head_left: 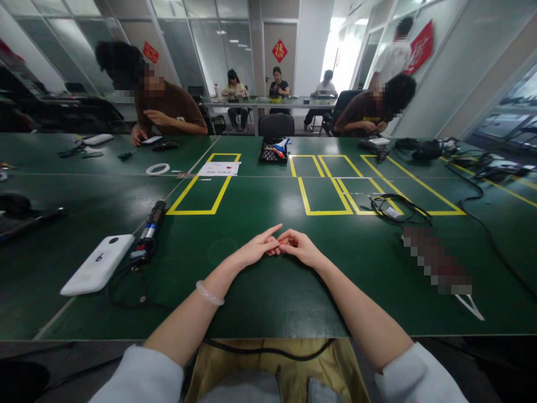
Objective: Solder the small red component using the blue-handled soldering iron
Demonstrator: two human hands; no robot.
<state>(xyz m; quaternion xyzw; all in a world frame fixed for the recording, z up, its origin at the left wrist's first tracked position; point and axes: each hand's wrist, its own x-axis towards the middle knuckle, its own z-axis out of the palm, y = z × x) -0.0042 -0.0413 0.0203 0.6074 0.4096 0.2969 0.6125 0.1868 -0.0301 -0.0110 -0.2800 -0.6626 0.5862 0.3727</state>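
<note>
My two hands meet above the green table, fingertips close together. Between them shows a tiny orange-red thing (282,242), too small and too covered by the fingers to name. My right hand (302,247) pinches it with curled fingers. My left hand (257,247), its index finger pointing out and the thumb against the other fingers, meets the same spot from the left; whether it also grips the orange thing is hidden. A pale bangle (210,293) circles my left wrist.
Left of my arms lie a white power bank (98,266) and a black cylindrical device (150,226) with a cable. On the right are a coiled black cable (400,208) and a blurred-out object (436,260). Yellow tape outlines and a black tray (272,151) lie ahead. Several people sit beyond.
</note>
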